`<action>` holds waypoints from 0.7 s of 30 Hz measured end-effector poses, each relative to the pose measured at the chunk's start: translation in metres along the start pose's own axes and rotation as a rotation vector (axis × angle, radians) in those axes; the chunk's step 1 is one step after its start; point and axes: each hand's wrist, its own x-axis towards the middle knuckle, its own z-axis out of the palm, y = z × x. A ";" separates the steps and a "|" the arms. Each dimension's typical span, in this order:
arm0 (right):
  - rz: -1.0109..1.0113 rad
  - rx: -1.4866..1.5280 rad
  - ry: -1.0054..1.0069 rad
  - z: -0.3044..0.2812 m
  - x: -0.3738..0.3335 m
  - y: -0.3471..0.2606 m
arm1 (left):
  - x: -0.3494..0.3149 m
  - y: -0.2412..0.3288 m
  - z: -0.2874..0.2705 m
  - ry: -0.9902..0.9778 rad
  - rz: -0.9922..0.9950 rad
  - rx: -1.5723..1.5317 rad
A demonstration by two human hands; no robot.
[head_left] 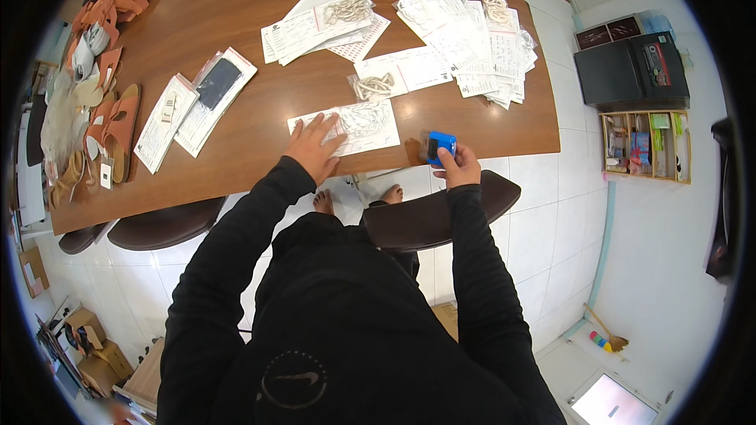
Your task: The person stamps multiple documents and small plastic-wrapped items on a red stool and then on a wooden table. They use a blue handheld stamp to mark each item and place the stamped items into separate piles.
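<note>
My left hand point(314, 148) lies with fingers spread on a white printed sheet point(379, 142) at the table's front edge. Clipped or laid on that sheet is a clear bag of thin white cord point(364, 120), partly under my fingertips. My right hand point(461, 167) grips a small boxy blue-and-black object point(441, 145) just right of the sheet, over the edge of the table; its exact kind cannot be made out. Just beyond, another sheet point(417, 68) carries a bag of thicker beige cord point(376, 86).
Sheets with bagged samples are heaped at the back right point(472, 39) and back middle point(315, 31). Two paper stacks point(164, 126) lie left of centre on the brown table point(252, 110). Sandals point(120, 130) and orange pieces point(126, 0) fill its left end. A dark chair point(425, 216) stands against the front edge.
</note>
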 end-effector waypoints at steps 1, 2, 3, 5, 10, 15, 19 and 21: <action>0.005 0.005 0.013 -0.004 0.000 0.000 | 0.007 -0.004 -0.010 0.135 -0.026 -0.112; 0.023 0.026 0.026 -0.007 -0.002 0.001 | 0.015 -0.010 -0.023 0.271 -0.064 -0.217; -0.001 0.013 0.040 -0.011 -0.002 0.001 | 0.024 -0.015 -0.038 0.407 -0.103 -0.323; -0.002 0.002 0.071 -0.021 -0.006 0.001 | 0.053 -0.046 -0.083 0.685 -0.362 -0.610; -0.070 0.013 0.104 -0.045 -0.012 0.008 | 0.078 -0.100 -0.189 0.710 -0.259 -0.839; -0.278 -0.286 0.128 -0.053 -0.026 0.016 | 0.079 -0.077 -0.239 0.593 -0.160 -0.775; -0.532 -0.636 0.289 -0.062 -0.053 0.022 | 0.070 -0.070 -0.260 0.569 -0.112 -0.729; -0.823 -0.899 0.374 -0.059 -0.066 0.026 | 0.055 -0.070 -0.271 0.572 -0.071 -0.726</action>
